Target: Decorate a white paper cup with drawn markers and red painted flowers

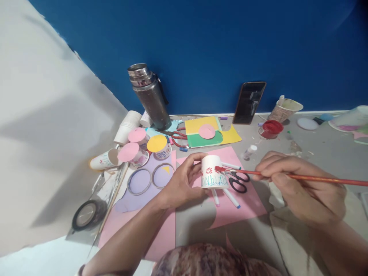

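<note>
Over the pink paper sheet (247, 203) at the middle of the grey worktop (322, 149), I have my left hand (179, 184) wrapped around a small white paper cup (213, 171), held upside down, smooth-walled, with red blossoms and blue-green strokes painted round it. My right hand (299, 184) is pinched on a thin red-handled paintbrush (301, 177), whose wet red tip touches the cup's side.

Just beside the brush tip lie black-handled scissors (238, 181), and under the cup two white marker pens (227, 197) poke out, one pink-capped, one blue-capped. To my left stand more cups with round paper lids (137, 135) in pink and yellow, a stack of plain cups (128, 126) and two thin metal rings (151, 178) on lilac paper. A roll of dark tape (87, 214) sits near the white wall (43, 134). Against the blue wall (215, 46) behind stand a dull steel flask (149, 96) and a leaning dark phone (249, 102), with yellow and green card (209, 132) and red-handled scissors (176, 136) in front. A pot of red paint (271, 128) and a patterned cup (285, 109) sit beyond my right hand.

Left side is crowded up to the wall; open worktop lies to the right and toward me
</note>
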### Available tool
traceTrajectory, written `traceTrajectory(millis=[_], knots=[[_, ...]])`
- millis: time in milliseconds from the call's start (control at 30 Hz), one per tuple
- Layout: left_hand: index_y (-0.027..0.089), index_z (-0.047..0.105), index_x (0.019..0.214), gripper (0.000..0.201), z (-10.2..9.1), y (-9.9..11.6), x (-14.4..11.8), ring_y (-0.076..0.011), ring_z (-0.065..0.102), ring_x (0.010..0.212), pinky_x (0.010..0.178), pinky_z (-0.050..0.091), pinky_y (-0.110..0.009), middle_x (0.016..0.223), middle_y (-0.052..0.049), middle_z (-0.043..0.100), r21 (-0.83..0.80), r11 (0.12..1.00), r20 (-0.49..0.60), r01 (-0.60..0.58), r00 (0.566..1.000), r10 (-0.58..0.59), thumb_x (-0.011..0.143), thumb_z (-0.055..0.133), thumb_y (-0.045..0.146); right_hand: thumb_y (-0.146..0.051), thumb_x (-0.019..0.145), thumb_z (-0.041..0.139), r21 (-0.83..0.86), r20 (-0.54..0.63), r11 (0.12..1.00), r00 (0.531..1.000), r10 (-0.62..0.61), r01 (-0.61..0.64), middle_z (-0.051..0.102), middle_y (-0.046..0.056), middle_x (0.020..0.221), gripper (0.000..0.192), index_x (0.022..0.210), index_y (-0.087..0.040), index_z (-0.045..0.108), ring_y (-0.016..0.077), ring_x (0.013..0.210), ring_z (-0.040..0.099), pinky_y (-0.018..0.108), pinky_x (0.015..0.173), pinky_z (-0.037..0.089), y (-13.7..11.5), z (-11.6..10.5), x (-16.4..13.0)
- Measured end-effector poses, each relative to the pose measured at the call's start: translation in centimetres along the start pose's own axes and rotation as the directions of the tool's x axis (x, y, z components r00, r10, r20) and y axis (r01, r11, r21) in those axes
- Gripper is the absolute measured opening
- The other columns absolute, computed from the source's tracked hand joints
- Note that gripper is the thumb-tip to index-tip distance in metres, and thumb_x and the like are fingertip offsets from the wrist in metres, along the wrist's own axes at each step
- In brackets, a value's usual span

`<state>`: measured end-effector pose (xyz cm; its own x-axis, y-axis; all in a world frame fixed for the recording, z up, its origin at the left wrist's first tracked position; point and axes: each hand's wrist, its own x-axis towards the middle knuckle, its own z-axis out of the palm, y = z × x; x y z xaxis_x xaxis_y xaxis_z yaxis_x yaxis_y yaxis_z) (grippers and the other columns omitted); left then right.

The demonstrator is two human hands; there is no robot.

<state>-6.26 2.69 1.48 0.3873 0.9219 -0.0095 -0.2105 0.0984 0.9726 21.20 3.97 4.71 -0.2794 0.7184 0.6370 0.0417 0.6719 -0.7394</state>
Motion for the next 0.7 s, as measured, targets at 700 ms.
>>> traceTrajectory(millis=[700], knots=[[0.027,0.06,0.133,0.077,0.11,0.23,0.01,-0.0375,0.059,0.144,0.122,0.046,-0.05,0.145,-0.012,0.064,0.028,1.0,-0.025,0.012,1.0,-0.011,0.065,0.097,0.017,-0.01,0.097,0.06,-0.005,-0.051,1.0,0.998,0.02,-0.02,0.075,0.006,0.082,0.023,0.102,-0.024,0.078,0.0253,0.076,0.07,0.044,0.068,0.053,-0.14,-0.32,-0.2]])
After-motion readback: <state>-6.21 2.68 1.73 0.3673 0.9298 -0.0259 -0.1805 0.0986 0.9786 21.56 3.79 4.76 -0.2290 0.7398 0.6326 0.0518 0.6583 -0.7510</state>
